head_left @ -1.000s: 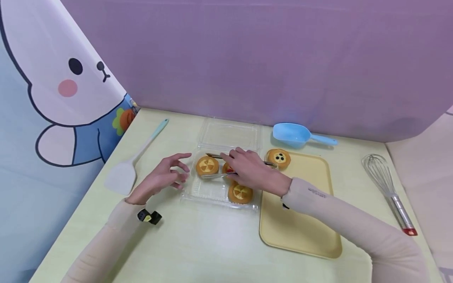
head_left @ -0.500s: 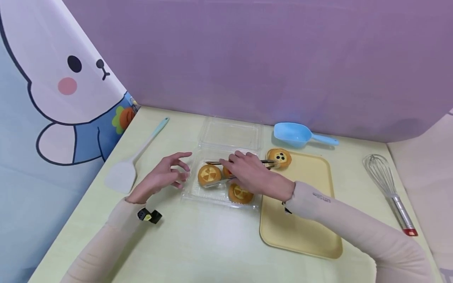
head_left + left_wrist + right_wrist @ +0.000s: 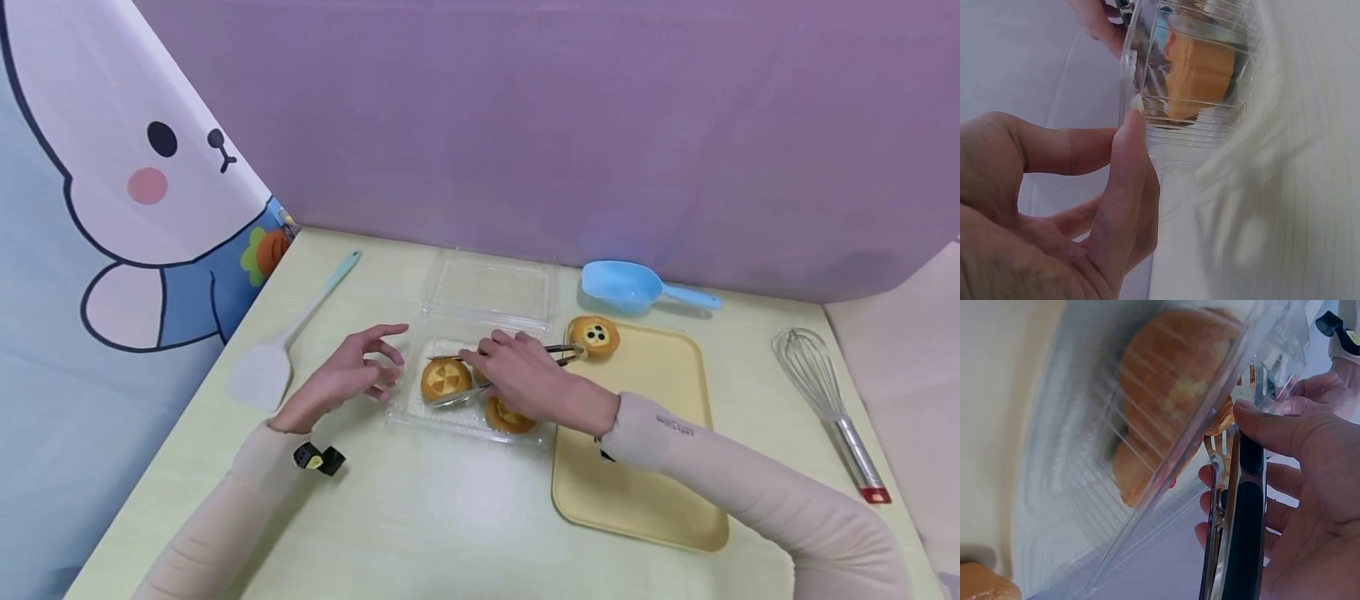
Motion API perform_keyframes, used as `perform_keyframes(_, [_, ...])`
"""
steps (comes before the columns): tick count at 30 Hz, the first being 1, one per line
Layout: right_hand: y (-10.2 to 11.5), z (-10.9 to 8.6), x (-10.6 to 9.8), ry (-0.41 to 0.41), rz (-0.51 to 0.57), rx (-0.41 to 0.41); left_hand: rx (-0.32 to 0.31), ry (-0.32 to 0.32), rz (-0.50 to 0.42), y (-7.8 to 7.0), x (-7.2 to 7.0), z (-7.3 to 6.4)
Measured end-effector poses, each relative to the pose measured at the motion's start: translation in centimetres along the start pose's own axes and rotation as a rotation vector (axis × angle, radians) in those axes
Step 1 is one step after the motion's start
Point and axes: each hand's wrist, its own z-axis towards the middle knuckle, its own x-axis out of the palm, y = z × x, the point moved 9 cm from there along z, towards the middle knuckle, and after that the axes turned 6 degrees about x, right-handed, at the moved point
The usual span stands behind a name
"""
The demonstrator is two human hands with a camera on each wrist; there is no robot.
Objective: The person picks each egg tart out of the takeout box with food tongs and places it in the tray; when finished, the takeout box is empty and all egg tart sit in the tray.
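A clear plastic container (image 3: 420, 423) lies with its lid folded back, and several round buns are inside it. My right hand (image 3: 517, 375) grips metal tongs (image 3: 566, 354) with dark handles. The tongs' arms lie on either side of the left bun (image 3: 446, 381), which has a yellow wedge pattern. Under my right hand, the front bun (image 3: 508, 417) is partly covered, and another bun is mostly hidden. My left hand (image 3: 348, 371) is at the container's left side; in the left wrist view its fingertips (image 3: 1129, 128) pinch the container's rim.
A yellow tray (image 3: 630, 517) sits right of the container, with a dotted bun (image 3: 595, 336) at its back left corner. Behind it is a blue scoop (image 3: 622, 286). A whisk (image 3: 828, 408) lies far right and a white spatula (image 3: 262, 371) far left.
The left bun has shifted slightly toward me and to the right, with the tongs on either side of it. My right hand has moved a little nearer. My left hand has stayed put.
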Motion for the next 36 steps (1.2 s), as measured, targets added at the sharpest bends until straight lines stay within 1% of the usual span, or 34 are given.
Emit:
perform_keyframes(5, [0.1, -0.3, 0.1, 0.004, 0.018, 0.000, 0.004, 0.006, -0.007, -0.1, 0.0, 0.0])
perform_keyframes(10, [0.0, -0.5, 0.3, 0.002, 0.012, 0.002, 0.004, 0.011, -0.009, 0.2, 0.1, 0.1])
perform_keyframes(20, [0.1, -1.0, 0.0, -0.048, -0.007, -0.006, 0.006, 0.010, -0.007, 0.2, 0.1, 0.1])
perform_keyframes(28, [-0.3, -2.3, -1.6, -0.129, -0.008, 0.006, 0.006, 0.010, -0.003, 0.2, 0.0, 0.1])
perform_keyframes(32, [-0.9, -3.3, -2.4, -0.151, -0.003, 0.023, 0.003, 0.007, 0.002, 0.2, 0.0, 0.1])
perform_keyframes(36, [-1.8, -4.4, -3.2, -0.191, -0.006, 0.044, -0.001, 0.005, 0.001, 0.2, -0.1, 0.1])
